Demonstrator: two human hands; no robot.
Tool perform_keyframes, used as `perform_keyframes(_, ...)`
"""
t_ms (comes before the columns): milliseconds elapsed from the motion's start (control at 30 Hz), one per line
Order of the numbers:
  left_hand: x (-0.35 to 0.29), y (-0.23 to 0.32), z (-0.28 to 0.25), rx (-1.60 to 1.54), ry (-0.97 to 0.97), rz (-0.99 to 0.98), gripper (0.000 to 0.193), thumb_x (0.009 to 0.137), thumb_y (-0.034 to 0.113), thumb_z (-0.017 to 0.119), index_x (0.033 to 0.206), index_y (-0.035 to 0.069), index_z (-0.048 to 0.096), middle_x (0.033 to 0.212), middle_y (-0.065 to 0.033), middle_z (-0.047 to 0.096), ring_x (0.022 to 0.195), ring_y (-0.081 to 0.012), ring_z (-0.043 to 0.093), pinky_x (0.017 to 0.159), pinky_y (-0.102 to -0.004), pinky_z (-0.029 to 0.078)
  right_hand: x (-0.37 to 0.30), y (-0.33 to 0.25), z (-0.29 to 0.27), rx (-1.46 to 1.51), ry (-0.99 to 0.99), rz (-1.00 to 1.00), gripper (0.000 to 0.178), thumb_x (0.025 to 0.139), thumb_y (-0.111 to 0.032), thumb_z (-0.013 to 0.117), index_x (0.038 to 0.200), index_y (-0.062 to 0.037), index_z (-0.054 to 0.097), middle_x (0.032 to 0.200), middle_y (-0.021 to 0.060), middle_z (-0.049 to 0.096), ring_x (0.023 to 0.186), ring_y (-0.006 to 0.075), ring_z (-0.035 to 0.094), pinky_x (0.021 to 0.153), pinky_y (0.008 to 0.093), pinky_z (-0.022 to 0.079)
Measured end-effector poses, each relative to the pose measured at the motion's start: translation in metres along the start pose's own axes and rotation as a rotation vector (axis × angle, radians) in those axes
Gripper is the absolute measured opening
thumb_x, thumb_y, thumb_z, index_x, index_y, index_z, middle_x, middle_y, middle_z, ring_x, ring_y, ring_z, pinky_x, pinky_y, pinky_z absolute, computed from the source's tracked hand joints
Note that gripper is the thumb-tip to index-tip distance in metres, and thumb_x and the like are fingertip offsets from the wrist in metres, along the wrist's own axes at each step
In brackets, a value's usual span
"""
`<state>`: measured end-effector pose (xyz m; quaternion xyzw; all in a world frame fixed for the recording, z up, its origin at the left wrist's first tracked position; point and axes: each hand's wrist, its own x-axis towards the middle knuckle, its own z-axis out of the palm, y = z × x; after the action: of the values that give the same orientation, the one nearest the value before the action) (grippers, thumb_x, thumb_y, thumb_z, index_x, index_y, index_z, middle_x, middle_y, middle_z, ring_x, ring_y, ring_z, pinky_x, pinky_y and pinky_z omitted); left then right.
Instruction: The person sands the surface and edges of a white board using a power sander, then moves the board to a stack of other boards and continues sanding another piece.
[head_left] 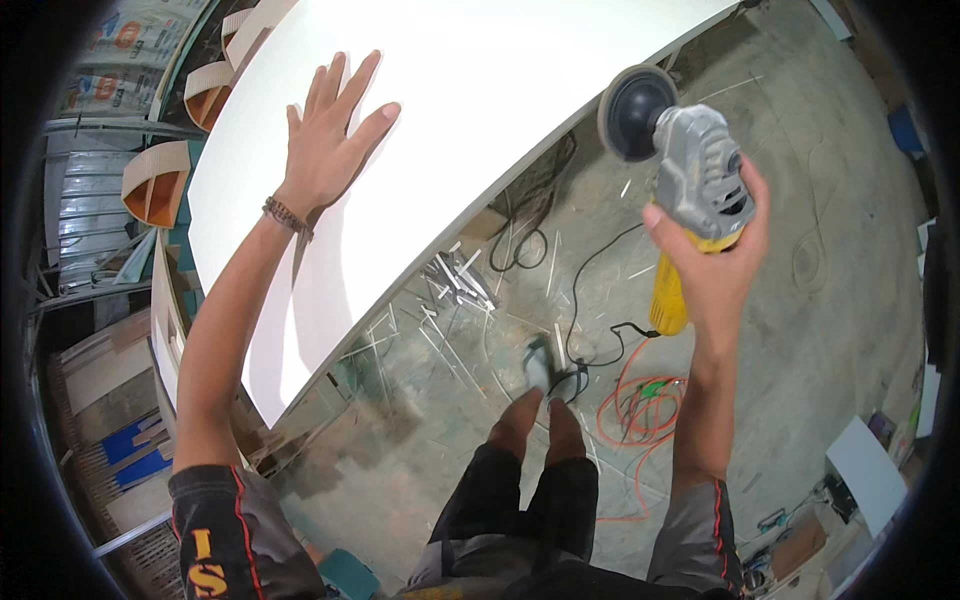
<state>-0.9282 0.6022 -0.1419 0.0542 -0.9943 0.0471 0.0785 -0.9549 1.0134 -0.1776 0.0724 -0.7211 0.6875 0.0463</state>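
My left hand (332, 140) lies flat on a large white panel (450, 130), its fingers spread and nothing in it. In my right hand (715, 265) is a yellow and grey angle grinder (700, 175), gripped around its body. The grinder carries a round dark disc pad (637, 110) that faces the panel's edge and stands just off it, over the floor. A black cord (580, 300) runs down from the tool. Part of the grinder's yellow handle is hidden by my palm.
White offcut strips (460, 280) litter the concrete floor (790, 330) beneath the panel. Coiled orange hose (635, 410) lies near my feet. Curved wooden pieces (158, 185) stand beyond the panel at left. A white board (867, 475) and tools lie at the lower right.
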Motion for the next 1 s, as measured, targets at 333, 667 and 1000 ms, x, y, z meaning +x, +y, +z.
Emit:
perform_keyframes(333,0.117,0.079,-0.003,-0.054,-0.137,0.014,0.08,0.1,0.069,0.041,0.164,0.021,0.029,0.169,-0.0251,0.019,0.156,-0.0464,0.016,0.122,-0.0706,0.01,-0.069,-0.016,0.026,-0.165,-0.244,-0.185,0.091,0.065,-0.015,0.09,0.144,0.0003,0.048,0.122,0.0182,0.065,0.107,0.0266,0.071,0.092,0.0352,0.057)
perform_keyframes(667,0.137,0.109,-0.007,-0.105,-0.11,0.027,0.084,0.098,0.074,0.038,0.163,0.021,0.031,0.169,-0.025,0.02,0.157,-0.0444,0.016,0.121,-0.0721,0.01,-0.071,-0.015,0.03,-0.208,-0.272,-0.22,0.096,0.061,-0.015,0.093,0.144,0.0006,0.048,0.127,0.0207,0.064,0.11,0.0316,0.072,0.092,0.0389,0.058)
perform_keyframes(1000,0.135,0.107,-0.005,-0.079,-0.104,0.001,0.084,0.098,0.075,0.038,0.163,0.022,0.032,0.169,-0.0255,0.02,0.157,-0.0437,0.017,0.123,-0.0691,0.011,-0.052,0.001,0.023,-0.093,-0.158,-0.151,0.094,0.065,-0.013,0.091,0.145,0.0027,0.044,0.134,0.0186,0.057,0.119,0.0272,0.062,0.1,0.0374,0.052)
